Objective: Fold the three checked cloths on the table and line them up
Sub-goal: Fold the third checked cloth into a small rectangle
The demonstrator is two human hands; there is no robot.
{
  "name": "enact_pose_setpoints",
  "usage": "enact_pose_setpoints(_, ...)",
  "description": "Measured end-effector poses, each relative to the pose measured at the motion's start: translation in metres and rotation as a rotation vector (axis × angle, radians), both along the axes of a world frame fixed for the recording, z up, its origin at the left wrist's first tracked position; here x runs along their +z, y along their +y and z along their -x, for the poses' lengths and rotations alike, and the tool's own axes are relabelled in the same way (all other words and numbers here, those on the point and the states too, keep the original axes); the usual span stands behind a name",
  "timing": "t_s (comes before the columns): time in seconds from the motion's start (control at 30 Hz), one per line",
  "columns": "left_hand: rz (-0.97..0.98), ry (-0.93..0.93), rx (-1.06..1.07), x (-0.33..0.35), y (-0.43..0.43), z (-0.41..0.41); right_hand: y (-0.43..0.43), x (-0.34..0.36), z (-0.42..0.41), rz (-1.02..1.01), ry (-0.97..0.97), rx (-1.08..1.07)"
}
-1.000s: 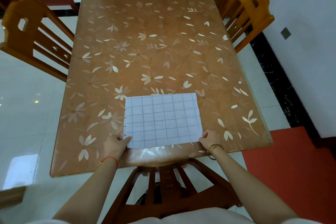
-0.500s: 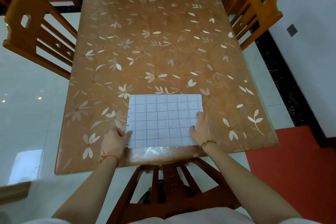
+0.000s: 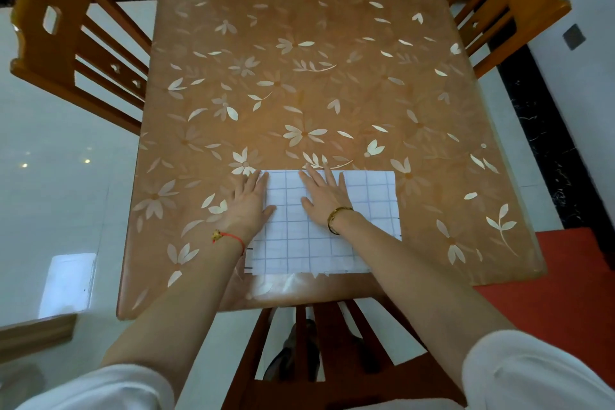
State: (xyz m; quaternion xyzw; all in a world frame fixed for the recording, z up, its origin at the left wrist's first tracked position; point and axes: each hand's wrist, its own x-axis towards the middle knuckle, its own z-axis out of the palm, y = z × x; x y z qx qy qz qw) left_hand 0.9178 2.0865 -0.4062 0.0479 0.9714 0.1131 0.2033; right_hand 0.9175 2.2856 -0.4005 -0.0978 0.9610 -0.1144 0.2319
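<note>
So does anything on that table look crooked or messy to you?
Only slightly: the checked cloth has uneven layers peeking out along its near edge, so the fold isn't flush. Both hands lie flat, the left hand half off the cloth's left edge, the right hand on top. Nothing is spilled or damaged.

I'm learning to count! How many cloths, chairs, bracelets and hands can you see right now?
Checked cloth: 1
Wooden chairs: 3
Bracelets: 2
Hands: 2
Total: 8
</note>
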Motion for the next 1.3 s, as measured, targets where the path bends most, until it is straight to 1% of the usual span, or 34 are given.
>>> enact_pose_setpoints(0.1,0.056,-0.020,-0.024,-0.007,-0.005,0.013,-0.007,-0.008,0.006,-0.026,-0.001,0.039)
enact_pose_setpoints(0.2,0.098,-0.002,-0.042,-0.009,-0.010,0.021,-0.013,-0.014,0.011,-0.043,0.025,0.079)
enact_pose_setpoints(0.33,0.121,0.003,-0.064,-0.015,-0.018,0.026,-0.026,-0.018,0.016,-0.051,0.029,0.094)
enact_pose_setpoints(0.47,0.186,0.007,-0.098,-0.023,-0.023,0.026,-0.038,-0.020,0.018,-0.064,0.017,0.097)
enact_pose_setpoints(0.63,0.172,0.038,-0.071,-0.024,-0.021,0.022,-0.052,-0.021,0.019,-0.068,0.024,0.076)
enact_pose_setpoints(0.73,0.190,0.062,-0.111,-0.025,-0.020,0.017,-0.062,-0.017,0.021,-0.053,0.038,0.088)
enact_pose_setpoints(0.93,0.207,0.037,-0.144,-0.030,-0.021,0.012,-0.074,-0.019,0.021,-0.077,0.037,0.122)
enact_pose_setpoints(1.07,0.238,0.024,-0.151,-0.029,-0.020,0.012,-0.058,-0.023,0.017,-0.075,0.050,0.048)
enact_pose_setpoints(1.3,0.232,0.018,-0.149,-0.031,-0.022,0.013,0.017,-0.033,-0.007,-0.133,0.079,-0.219)
